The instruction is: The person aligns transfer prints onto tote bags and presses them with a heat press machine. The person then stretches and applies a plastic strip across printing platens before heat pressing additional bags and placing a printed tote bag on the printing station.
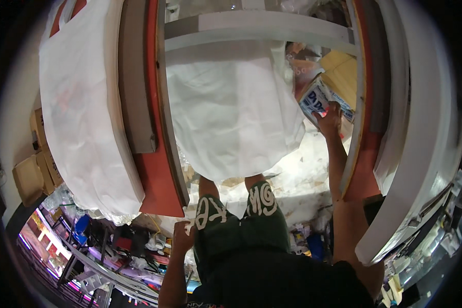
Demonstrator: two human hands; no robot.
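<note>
At the right, inside the opening of the cabinet frame, my right hand (330,121) grips the edge of a blue-and-white printed packet (311,100), with fingers over its near side. Part of that packet is covered by the hand. My left hand (184,235) hangs low beside my left thigh, its fingers curled in. What it holds, if anything, is too small to make out. A large white sheet or bag (231,108) spreads in front of my legs, left of the packet. Behind the packet leans a brown cardboard box (340,72).
Red-edged panels (161,174) stand on both sides, and a grey crossbar (262,25) spans the top. A white covering (84,102) hangs at left, above cardboard boxes (30,177). Pale scraps (305,164) litter the floor. Cluttered shelving (102,262) lies at lower left.
</note>
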